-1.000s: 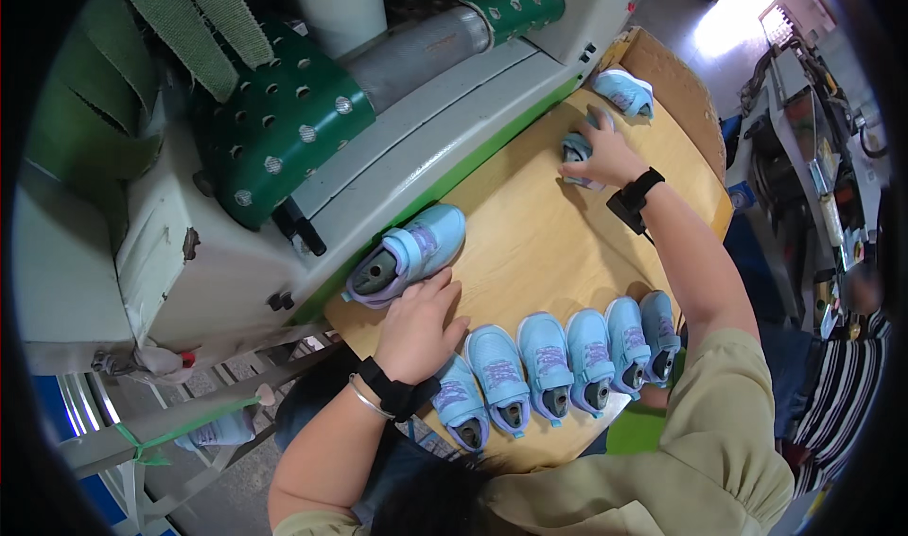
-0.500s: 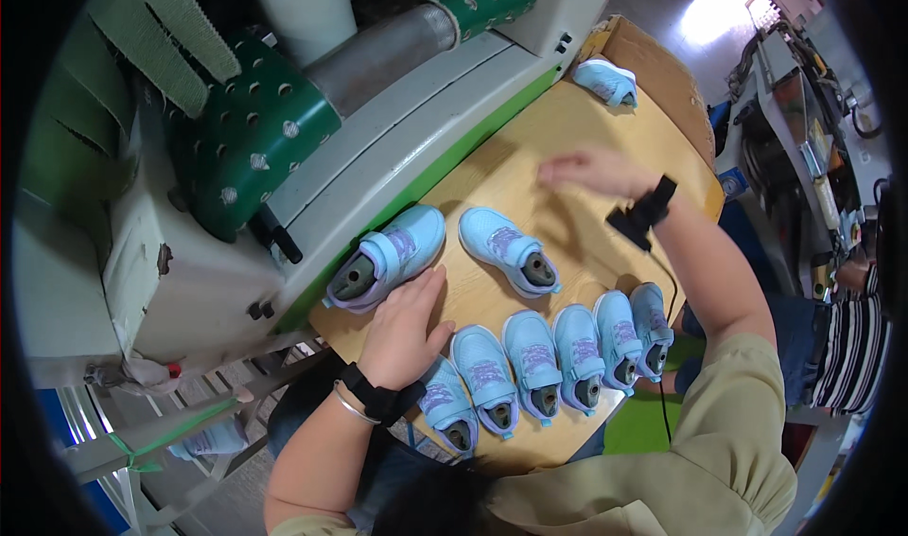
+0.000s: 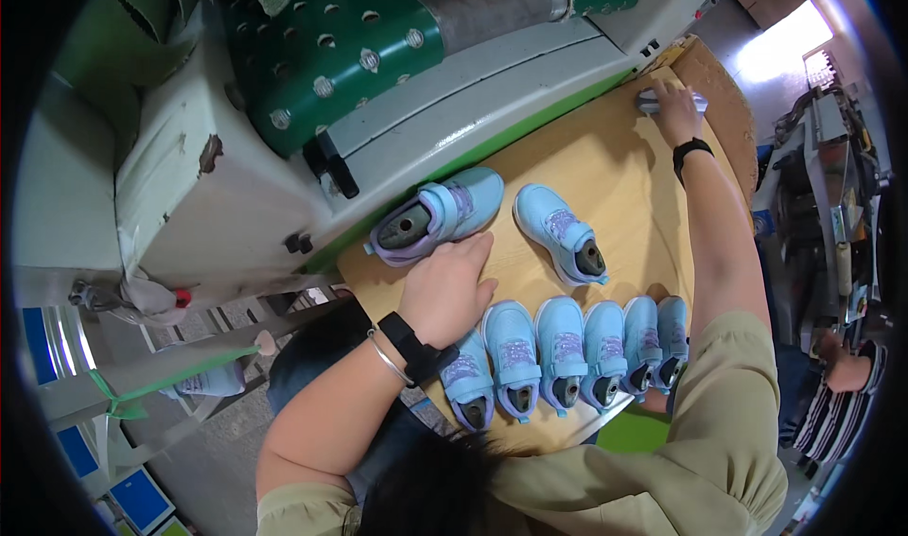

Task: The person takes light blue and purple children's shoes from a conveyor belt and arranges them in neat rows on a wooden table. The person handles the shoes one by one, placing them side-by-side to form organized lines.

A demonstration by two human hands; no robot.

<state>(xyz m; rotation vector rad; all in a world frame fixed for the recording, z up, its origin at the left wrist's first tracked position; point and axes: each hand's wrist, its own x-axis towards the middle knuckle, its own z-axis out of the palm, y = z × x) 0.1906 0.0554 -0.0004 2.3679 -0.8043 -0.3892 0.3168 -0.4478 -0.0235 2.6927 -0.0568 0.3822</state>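
Observation:
My left hand rests on the table, its fingers stretched out against the side of a light blue shoe that has a strap and purple laces. A dark grey last fills that shoe's opening. At the far right corner my right hand is closed over another shoe, mostly hidden beneath the fingers. A matching blue shoe stands alone mid-table, between the hands. Along the near edge, several more such shoes stand in a row, toes pointing away from me, with lasts inside.
Beyond the wooden table runs a grey machine with a green perforated belt and a roller. A cardboard sheet borders the table's right end. Another person's striped sleeve shows at the right. A rail stands lower left.
My right hand has reached away to the far right corner and closed on the shoe there. My left hand stays by its shoe. The whole view has shifted.

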